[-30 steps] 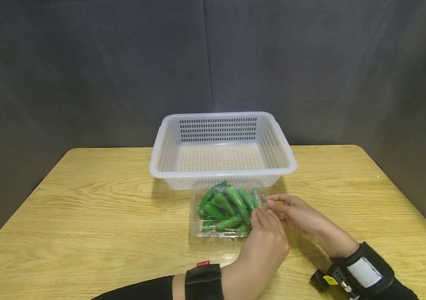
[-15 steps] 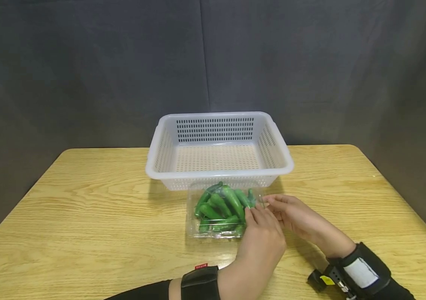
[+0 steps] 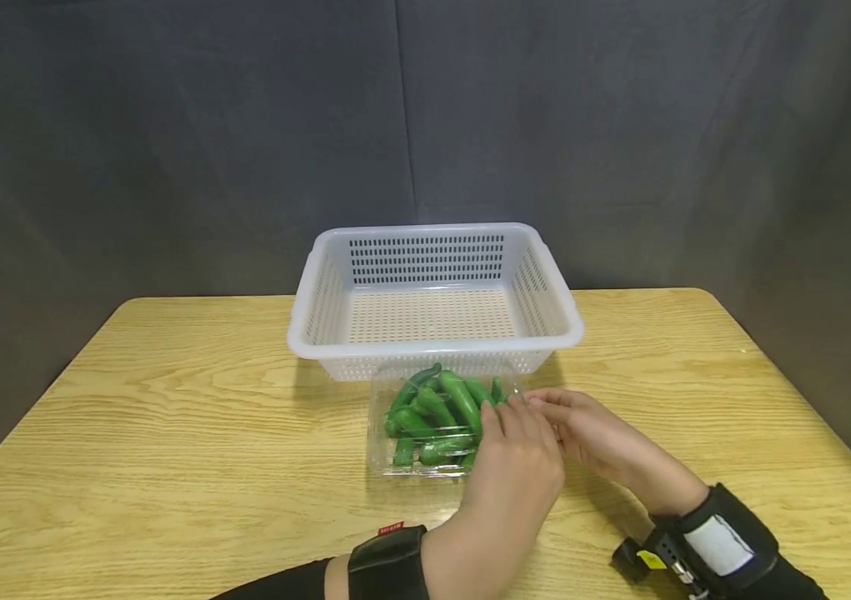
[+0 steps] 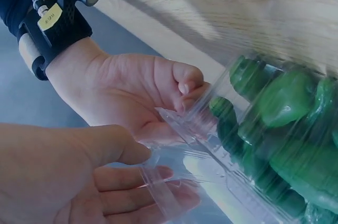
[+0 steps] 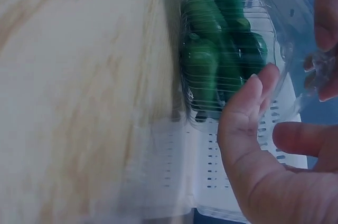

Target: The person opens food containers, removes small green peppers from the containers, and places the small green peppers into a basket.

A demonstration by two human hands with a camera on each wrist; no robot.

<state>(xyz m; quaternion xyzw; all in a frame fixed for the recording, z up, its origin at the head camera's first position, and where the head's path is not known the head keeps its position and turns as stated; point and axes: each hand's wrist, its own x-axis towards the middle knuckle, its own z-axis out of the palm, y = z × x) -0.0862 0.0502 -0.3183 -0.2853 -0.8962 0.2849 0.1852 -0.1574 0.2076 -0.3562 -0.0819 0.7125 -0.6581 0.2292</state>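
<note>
Several green chili peppers (image 3: 434, 410) lie in a clear plastic clamshell container (image 3: 378, 450) in front of the white basket. My left hand (image 3: 517, 475) reaches over its right side and, in the left wrist view, pinches the edge of the clear lid (image 4: 160, 195) between thumb and fingers. A gap shows there between that edge and the container's rim. From the right, my right hand (image 3: 601, 437) grips the rim at the right side, its curled index finger (image 5: 237, 115) against the container in the right wrist view. Part of the peppers is hidden behind my left hand.
A white perforated plastic basket (image 3: 436, 344) stands right behind the container with nothing in it. Both rest on a light wooden table (image 3: 192, 433). A dark grey curtain (image 3: 260, 142) hangs beyond the table's far edge.
The left hand's fingers have shifted slightly up and left over the container's right side. The right hand stays at the same rim. The whole head view has drifted a little.
</note>
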